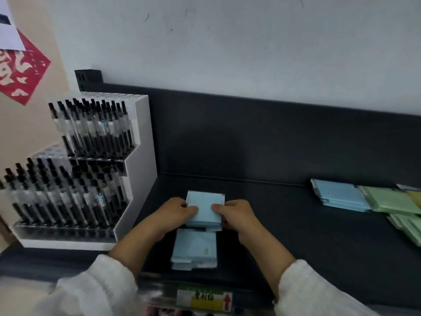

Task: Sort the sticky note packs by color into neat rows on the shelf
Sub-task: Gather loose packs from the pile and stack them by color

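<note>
A small stack of light blue sticky note packs lies on the dark shelf, left of centre. My left hand grips its left edge and my right hand grips its right edge, thumbs on top. Just in front of it, toward me, lies a second stack of blue packs, untouched. At the far right rests another pile of blue packs, overlapped by green packs; more green packs spread toward the frame edge.
A white tiered pen display full of black pens stands at the shelf's left end, close to my left hand. The shelf's dark back panel rises behind. A price label sits on the front edge.
</note>
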Demonstrator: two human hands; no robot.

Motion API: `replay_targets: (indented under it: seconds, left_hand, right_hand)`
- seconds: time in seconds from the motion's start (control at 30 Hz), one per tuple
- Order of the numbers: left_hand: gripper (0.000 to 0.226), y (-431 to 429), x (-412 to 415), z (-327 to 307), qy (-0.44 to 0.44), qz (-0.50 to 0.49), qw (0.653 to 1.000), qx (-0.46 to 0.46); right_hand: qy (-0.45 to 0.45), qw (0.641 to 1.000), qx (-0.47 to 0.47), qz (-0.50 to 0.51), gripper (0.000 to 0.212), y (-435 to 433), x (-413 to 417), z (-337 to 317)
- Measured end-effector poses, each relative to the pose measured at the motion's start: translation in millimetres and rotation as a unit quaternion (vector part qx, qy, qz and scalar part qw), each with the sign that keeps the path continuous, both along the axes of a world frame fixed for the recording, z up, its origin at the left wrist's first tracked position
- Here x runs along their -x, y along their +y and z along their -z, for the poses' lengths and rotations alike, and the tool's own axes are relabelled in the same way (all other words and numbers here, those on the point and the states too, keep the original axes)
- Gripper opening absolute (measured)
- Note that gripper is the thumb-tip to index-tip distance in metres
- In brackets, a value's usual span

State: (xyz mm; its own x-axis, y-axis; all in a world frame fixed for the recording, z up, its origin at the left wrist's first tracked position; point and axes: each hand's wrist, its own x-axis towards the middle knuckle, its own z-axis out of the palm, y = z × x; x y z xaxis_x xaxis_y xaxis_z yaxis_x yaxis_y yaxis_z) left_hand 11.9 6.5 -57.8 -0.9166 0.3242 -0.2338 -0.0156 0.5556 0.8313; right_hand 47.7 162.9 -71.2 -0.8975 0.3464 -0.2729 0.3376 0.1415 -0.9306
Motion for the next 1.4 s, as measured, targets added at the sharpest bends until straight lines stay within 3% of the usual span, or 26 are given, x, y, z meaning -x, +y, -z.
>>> replay_targets:
  seconds: [0.17,0.67,0.77,0.87,0.93,1.03,1.27,1.4]
  left_hand:
    - [0.028,2,9,10,0.006,0.006,0.998,0.055]
    - [0.026,0,17,15,0.002,-0.003,0.997,0.080]
    - [0.045,0,21,14,0.031,-0.024,0.992,0.117]
    - [0.069,11,16,-3,0.140,-0.054,0.974,0.170]
    - [0.072,26,7,-22,0.198,-0.029,0.964,0.178]
    - [0.070,63,-12,-46,0.218,0.045,0.963,0.153]
    - [0.056,168,-31,-50,0.129,0.191,0.961,0.153]
    - [0.046,233,-36,-38,0.104,0.192,0.966,0.138]
  right_hand:
    - [-0.025,0.992,-0.126,0.012,0.029,-6,5,4]
    - [0.013,0.986,-0.164,-0.012,0.034,-8,1,8]
    - [0.004,0.991,-0.130,-0.030,0.041,-4,-1,5]
    - [-0.001,0.992,-0.119,-0.046,0.054,14,-10,-2]
    - [0.003,0.989,-0.143,-0.042,0.059,34,-21,-10]
    - [0.019,0.986,-0.167,-0.003,0.056,79,-40,-26]
    - [0.014,0.978,-0.151,0.140,0.040,193,-101,-39]
    - [-0.002,0.973,-0.130,0.192,0.040,248,-121,-25]
